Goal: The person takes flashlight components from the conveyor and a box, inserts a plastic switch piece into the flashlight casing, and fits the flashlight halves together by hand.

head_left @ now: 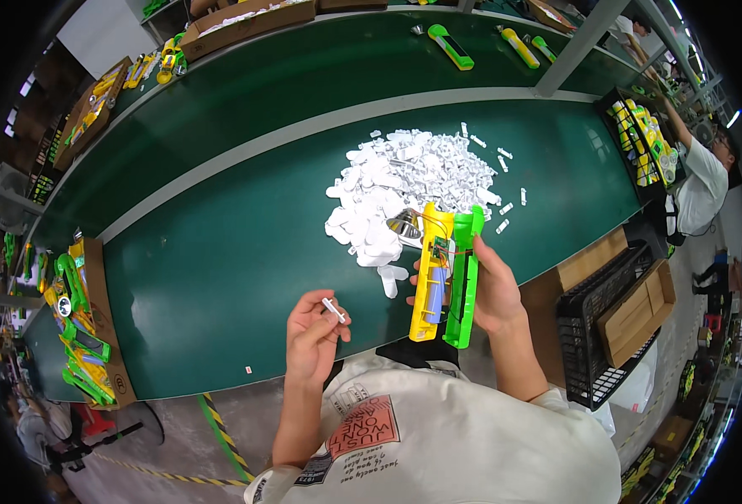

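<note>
Between the fingers of my left hand [314,332] is a small white plastic piece [334,310], pinched above the table's near edge. My right hand [498,290] holds an opened flashlight [430,286] upright, its yellow half and green half [465,294] side by side. Inside the yellow half sit a blue cylindrical battery [436,296], a small green circuit board and thin wires. A silvery reflector [404,225] hangs by wires at the flashlight's top left. Just beyond my hands lies a heap of white plastic parts [362,202], larger flat ones at left, small ones at right.
A cardboard box of flashlight parts [106,336] stands at the table's left end. Black crates [585,336] and cardboard are at the right, below the table. Across the green table [220,218] runs a raised belt [362,59] carrying several flashlights. Another person [707,181] works at far right.
</note>
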Action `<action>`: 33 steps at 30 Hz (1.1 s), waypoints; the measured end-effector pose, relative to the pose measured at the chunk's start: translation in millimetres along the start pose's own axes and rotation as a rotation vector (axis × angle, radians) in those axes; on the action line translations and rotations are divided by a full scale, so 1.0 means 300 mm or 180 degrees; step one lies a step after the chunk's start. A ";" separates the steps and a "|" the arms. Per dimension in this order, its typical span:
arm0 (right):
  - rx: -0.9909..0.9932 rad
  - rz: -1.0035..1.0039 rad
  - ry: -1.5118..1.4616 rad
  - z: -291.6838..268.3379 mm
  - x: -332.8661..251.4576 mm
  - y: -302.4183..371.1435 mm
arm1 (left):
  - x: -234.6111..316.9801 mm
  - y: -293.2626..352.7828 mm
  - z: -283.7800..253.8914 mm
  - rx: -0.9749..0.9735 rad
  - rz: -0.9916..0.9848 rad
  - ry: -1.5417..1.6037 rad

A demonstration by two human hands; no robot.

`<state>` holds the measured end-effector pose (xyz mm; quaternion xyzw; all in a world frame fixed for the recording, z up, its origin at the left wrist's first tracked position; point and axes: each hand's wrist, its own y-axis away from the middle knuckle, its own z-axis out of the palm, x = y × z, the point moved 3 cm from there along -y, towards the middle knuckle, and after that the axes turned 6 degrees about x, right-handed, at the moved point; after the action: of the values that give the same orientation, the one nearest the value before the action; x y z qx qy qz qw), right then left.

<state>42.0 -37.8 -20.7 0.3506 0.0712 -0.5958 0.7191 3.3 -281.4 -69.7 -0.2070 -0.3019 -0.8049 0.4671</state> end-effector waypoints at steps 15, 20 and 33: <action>0.0116 -0.0091 0.0071 -0.040 -0.009 0.015 | -0.010 -0.016 0.053 0.0269 0.0125 -0.0423; 0.0191 -0.0039 0.0045 -0.065 -0.004 0.021 | -0.015 -0.007 0.062 0.0397 0.0112 -0.0541; 0.0234 -0.0158 -0.0050 -0.088 -0.022 -0.003 | -0.018 -0.035 0.090 -0.0063 0.0276 -0.0864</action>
<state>47.8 -17.0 -37.3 0.3703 0.0524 -0.6184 0.6912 -2.1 -255.7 -56.3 -0.3313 -0.3451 -0.7515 0.4543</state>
